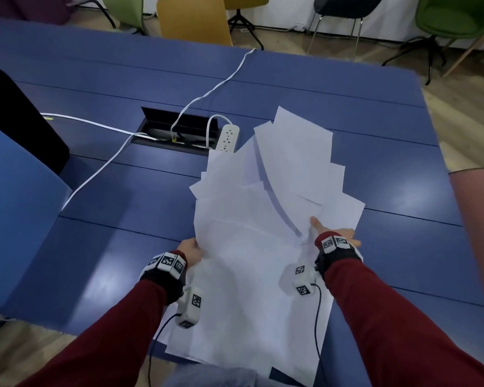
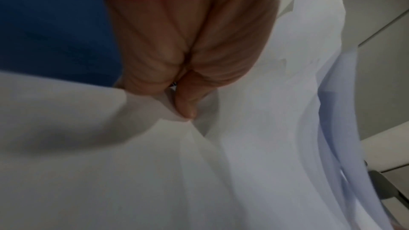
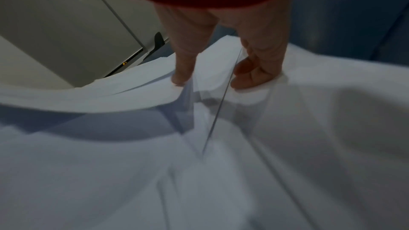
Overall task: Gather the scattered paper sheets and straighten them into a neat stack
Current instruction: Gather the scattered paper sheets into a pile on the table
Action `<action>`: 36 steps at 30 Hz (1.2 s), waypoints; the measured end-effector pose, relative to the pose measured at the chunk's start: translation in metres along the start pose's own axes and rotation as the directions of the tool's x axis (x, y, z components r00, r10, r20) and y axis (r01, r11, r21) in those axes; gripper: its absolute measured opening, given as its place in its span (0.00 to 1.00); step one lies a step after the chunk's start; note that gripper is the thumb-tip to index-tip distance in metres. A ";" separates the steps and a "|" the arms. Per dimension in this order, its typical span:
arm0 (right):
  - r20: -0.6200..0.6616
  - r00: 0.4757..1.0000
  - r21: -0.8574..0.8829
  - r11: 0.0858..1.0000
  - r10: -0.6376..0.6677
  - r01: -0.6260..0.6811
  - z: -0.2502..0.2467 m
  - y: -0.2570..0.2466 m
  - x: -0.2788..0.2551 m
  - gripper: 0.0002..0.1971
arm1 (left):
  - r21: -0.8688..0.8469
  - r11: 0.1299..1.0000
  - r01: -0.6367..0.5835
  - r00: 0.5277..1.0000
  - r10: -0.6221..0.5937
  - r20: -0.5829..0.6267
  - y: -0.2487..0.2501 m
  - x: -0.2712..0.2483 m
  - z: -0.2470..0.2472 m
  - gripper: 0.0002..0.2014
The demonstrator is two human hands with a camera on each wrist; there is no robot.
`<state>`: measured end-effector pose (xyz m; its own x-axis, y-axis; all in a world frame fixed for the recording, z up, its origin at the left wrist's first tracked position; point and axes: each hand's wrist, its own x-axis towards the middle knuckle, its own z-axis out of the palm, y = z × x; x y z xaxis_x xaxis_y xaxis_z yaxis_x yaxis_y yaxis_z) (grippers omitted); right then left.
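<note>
A loose, fanned pile of white paper sheets (image 1: 252,247) is spread on the blue panelled counter (image 1: 101,169), its near end overhanging the counter's front edge, its far corners splayed just beside the white power strip (image 1: 227,137). The pile's left edge is held by the left hand (image 1: 192,252); in the left wrist view the thumb and fingers (image 2: 186,106) are pinched on a paper fold, so that grip is closed on the sheets. The pile's right side is held by the right hand (image 1: 334,236); in the right wrist view the thumb sits on top and the curled fingers (image 3: 250,74) are tucked against a raised, curving layer, so that grip is also closed on the sheets. The upper layer is bowed up between the hands. The sheets are uneven, with edges misaligned. Beyond the pile, a black open cable hatch (image 1: 179,129) is set in the counter beside the power strip, with white cables (image 1: 95,174) running left of it. A yellow chair (image 1: 193,20) stands behind the counter.
</note>
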<state>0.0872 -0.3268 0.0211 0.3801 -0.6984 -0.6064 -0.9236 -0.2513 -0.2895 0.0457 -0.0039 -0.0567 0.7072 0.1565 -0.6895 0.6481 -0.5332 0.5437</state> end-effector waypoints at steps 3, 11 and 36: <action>0.027 0.999 0.080 0.996 -0.030 0.028 -0.014 -0.003 0.015 0.55 | 0.031 1.000 0.000 1.000 -0.001 0.018 0.003 0.001 -0.002 0.19; 0.270 0.943 0.517 0.855 -0.194 0.028 0.033 -0.025 0.051 0.44 | 0.064 0.998 0.002 1.000 -0.002 0.011 0.009 -0.003 -0.001 0.17; 0.126 0.827 -0.693 0.548 -0.548 0.469 0.035 -0.012 0.051 0.30 | -0.146 0.988 0.057 0.997 -0.063 -0.036 0.020 -0.021 0.004 0.11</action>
<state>0.1191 -0.3358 -0.0319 0.8268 -0.3552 -0.4360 -0.3622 -0.9294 0.0704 0.0426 -0.0210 -0.0338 0.6745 0.2200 -0.7047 0.7220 -0.3961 0.5673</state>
